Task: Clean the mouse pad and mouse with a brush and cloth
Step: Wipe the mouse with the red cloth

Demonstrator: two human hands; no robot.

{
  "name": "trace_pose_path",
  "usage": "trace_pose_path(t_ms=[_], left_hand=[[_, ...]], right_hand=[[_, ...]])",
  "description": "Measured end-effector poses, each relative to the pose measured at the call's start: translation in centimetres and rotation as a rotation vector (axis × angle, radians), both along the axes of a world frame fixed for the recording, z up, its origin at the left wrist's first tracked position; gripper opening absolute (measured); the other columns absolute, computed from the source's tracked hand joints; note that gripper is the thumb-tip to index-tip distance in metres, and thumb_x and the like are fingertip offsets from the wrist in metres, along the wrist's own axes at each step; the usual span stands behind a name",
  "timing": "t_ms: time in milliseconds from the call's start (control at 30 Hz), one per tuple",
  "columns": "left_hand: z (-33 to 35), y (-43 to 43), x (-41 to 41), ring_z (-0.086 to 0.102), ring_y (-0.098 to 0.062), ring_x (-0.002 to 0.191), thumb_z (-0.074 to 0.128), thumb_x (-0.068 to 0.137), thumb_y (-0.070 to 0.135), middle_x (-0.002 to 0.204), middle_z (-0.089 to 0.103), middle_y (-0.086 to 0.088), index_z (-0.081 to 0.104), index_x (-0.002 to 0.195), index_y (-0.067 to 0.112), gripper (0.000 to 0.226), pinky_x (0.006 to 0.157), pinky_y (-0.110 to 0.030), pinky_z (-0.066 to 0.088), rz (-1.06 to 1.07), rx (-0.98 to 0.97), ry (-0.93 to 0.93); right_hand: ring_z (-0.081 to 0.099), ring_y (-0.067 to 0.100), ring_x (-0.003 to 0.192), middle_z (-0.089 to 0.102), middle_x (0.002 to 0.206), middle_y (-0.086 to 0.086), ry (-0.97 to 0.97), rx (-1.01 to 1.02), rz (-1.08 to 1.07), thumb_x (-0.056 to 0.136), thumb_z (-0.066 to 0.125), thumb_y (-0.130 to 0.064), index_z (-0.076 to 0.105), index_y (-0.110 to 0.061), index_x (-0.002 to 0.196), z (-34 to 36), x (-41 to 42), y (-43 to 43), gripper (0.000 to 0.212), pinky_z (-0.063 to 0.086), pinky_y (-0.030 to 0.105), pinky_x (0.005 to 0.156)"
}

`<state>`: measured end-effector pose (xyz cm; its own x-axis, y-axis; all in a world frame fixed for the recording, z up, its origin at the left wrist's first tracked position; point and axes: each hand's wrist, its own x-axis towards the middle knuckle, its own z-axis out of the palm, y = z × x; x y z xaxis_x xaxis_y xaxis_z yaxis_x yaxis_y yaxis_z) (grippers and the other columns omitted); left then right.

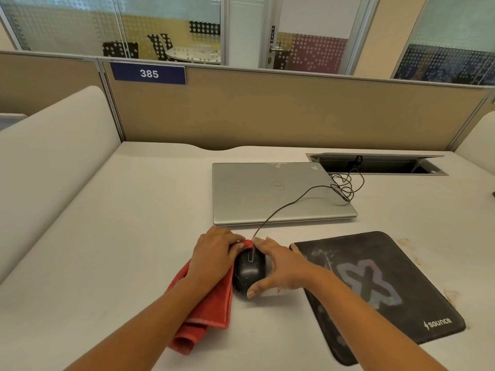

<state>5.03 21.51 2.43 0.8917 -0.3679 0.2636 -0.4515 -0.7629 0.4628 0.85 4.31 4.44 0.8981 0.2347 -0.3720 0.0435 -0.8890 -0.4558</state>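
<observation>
A black wired mouse sits on the white desk, just left of the black mouse pad. My right hand grips the mouse from its right side, thumb at the near end and fingers along the front. My left hand holds a red cloth and presses it against the mouse's left front edge. The cloth trails toward me on the desk. The mouse pad carries white dusty streaks around a pale logo. No brush is in view.
A closed silver laptop lies behind the mouse, with the mouse cable running over it to an open cable hatch at the back right. A beige partition bounds the desk's far edge. Brownish stains mark the desk right of the pad.
</observation>
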Motion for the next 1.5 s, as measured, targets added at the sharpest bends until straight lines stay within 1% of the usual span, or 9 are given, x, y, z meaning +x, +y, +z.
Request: trace_pose_path(t_ms=[133,267,400,767,867,1067,1233,1433,1500], left_hand=[[0.6,-1.5,1.5,0.051,-0.016,0.108,0.054,0.090,0.034,0.104,0.067,0.006,0.063,0.109,0.026,0.022,0.092,-0.033,0.039,0.139,-0.019,0.014],[0.8,-2.3,2.2,0.042,-0.016,0.113,0.039,0.096,0.033,0.117,0.056,0.007,0.061,0.115,0.033,0.029,0.093,-0.035,0.034,0.008,0.239,0.023],[1.0,-0.9,2.7,0.037,-0.015,0.116,0.037,0.097,0.033,0.122,0.049,0.007,0.057,0.122,0.034,0.032,0.095,-0.034,0.030,-0.129,0.303,0.099],[0.3,0.6,1.1,0.043,-0.015,0.108,0.047,0.095,0.023,0.109,0.055,0.000,0.066,0.114,0.020,0.027,0.096,-0.029,0.034,-0.225,0.026,0.152],[0.6,0.9,1.1,0.044,-0.016,0.109,0.045,0.096,0.023,0.110,0.055,-0.001,0.065,0.116,0.019,0.028,0.096,-0.029,0.036,-0.254,0.064,0.148],[1.0,-0.3,1.7,0.044,-0.021,0.109,0.040,0.098,0.024,0.115,0.054,-0.005,0.061,0.121,0.018,0.032,0.089,-0.033,0.035,-0.227,0.237,0.034],[1.5,-0.7,2.9,0.043,-0.019,0.106,0.041,0.098,0.024,0.113,0.053,-0.004,0.062,0.119,0.018,0.031,0.087,-0.031,0.036,-0.263,0.287,0.097],[1.2,-0.2,2.3,0.047,-0.017,0.104,0.044,0.096,0.020,0.109,0.056,-0.004,0.065,0.116,0.014,0.029,0.089,-0.024,0.035,-0.286,0.169,0.091],[0.8,0.3,1.5,0.049,-0.017,0.100,0.047,0.095,0.021,0.105,0.058,-0.005,0.067,0.112,0.013,0.027,0.089,-0.026,0.038,-0.286,0.090,0.072]], right_hand=[[-0.007,0.008,0.146,0.004,0.158,-0.014,0.001,0.011,-0.002,0.063,0.074,-0.060,0.003,-0.030,0.150,-0.1,0.0,-0.1,0.116,-0.009,0.056,0.116],[-0.007,0.008,0.146,0.005,0.158,-0.014,-0.003,0.016,0.001,0.063,0.074,-0.059,0.003,-0.029,0.150,0.0,0.0,0.0,0.116,-0.010,0.056,0.115],[-0.007,0.008,0.146,0.005,0.158,-0.016,0.003,0.022,0.001,0.062,0.075,-0.059,0.004,-0.033,0.149,-0.1,0.1,-0.1,0.116,-0.010,0.057,0.115],[-0.009,0.010,0.146,0.003,0.158,-0.014,0.016,-0.018,0.035,0.066,0.072,-0.058,0.003,-0.032,0.149,0.2,0.2,-0.1,0.111,-0.009,0.057,0.115],[-0.009,0.010,0.146,0.003,0.158,-0.013,0.016,-0.013,0.033,0.066,0.072,-0.058,0.003,-0.032,0.149,0.2,0.2,-0.1,0.111,-0.009,0.057,0.115],[-0.009,0.009,0.146,0.003,0.158,-0.014,0.012,-0.002,0.025,0.065,0.073,-0.059,0.002,-0.032,0.149,0.0,0.1,-0.1,0.114,-0.009,0.058,0.115],[-0.008,0.011,0.146,0.004,0.158,-0.014,0.002,0.001,0.027,0.064,0.073,-0.060,0.002,-0.033,0.149,0.2,0.1,-0.1,0.114,-0.008,0.059,0.114],[-0.009,0.011,0.146,0.004,0.158,-0.013,0.008,-0.018,0.029,0.065,0.072,-0.060,0.003,-0.031,0.149,0.3,0.1,0.0,0.113,-0.009,0.057,0.115],[-0.009,0.011,0.146,0.003,0.158,-0.014,0.011,-0.020,0.025,0.066,0.072,-0.060,0.003,-0.031,0.149,0.3,0.1,0.0,0.112,-0.009,0.056,0.115]])
